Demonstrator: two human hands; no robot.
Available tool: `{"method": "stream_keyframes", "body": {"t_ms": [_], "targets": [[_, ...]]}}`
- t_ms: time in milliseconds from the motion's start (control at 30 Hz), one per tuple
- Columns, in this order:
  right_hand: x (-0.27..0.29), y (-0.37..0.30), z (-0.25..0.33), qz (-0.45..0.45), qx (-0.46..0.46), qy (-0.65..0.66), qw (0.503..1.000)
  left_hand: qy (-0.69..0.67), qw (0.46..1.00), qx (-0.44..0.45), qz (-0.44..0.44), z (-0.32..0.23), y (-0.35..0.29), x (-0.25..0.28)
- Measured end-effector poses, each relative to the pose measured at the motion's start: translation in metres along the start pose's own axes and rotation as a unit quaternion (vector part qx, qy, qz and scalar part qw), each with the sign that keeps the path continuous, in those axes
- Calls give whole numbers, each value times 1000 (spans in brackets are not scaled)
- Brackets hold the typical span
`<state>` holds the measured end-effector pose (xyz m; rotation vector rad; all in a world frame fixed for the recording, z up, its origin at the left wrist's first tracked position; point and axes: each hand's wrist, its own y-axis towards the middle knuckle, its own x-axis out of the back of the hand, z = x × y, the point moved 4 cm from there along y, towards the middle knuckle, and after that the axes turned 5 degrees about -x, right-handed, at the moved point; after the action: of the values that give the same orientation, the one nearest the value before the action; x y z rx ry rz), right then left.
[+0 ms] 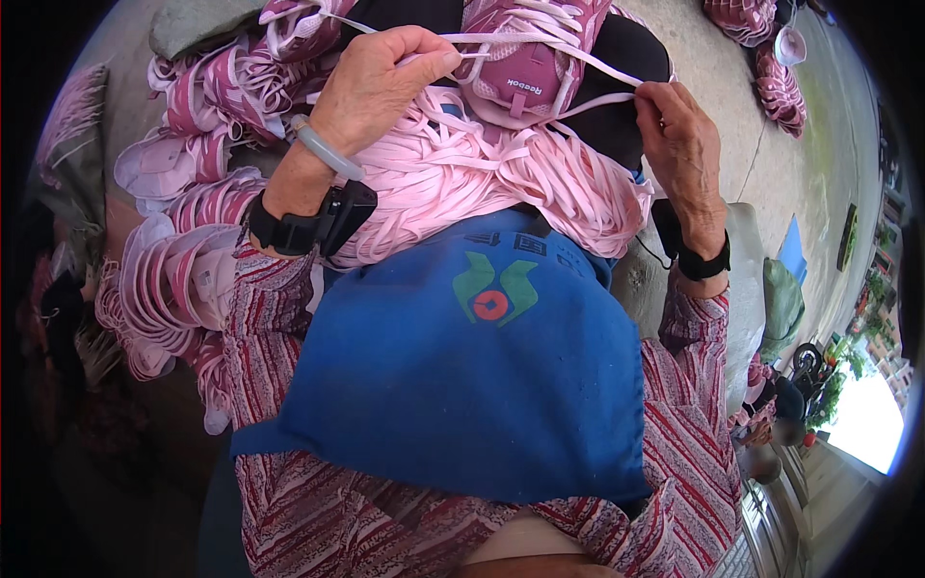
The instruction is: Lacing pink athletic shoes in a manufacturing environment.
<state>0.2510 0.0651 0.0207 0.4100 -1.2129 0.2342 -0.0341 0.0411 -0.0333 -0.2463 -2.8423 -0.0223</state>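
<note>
A pink shoe upper [525, 77] lies across my lap at the top middle, its tongue toward me. My left hand [390, 77] is left of it, thumb and forefinger pinching a pale pink shoelace [501, 39]. On the other side my right hand [677, 135] grips lace too, between thumb and bent fingers. Lace stretches between both hands over the shoe upper, with another strand running from my right hand down to the shoe's edge. Below the shoe, a big heap of loose pink laces [443, 173] rests on my blue apron [462, 385].
Stacks of pink shoe uppers [183, 260] crowd my left side, with a grey stone [198, 24] at the top left. More bundled uppers [779, 87] lie on the concrete floor [732, 96] at the far right. A green bag [782, 303] stands to my right.
</note>
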Motion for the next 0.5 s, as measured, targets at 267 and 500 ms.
{"method": "stream_keyframes", "body": {"t_ms": [267,500], "targets": [[-12,-7,34,49,57,51,996,30,998,-4,-60,-33,18,-2],[-22,-5,28,76,72,25,994,-29,958,-260,-115,-39,20,0]]}}
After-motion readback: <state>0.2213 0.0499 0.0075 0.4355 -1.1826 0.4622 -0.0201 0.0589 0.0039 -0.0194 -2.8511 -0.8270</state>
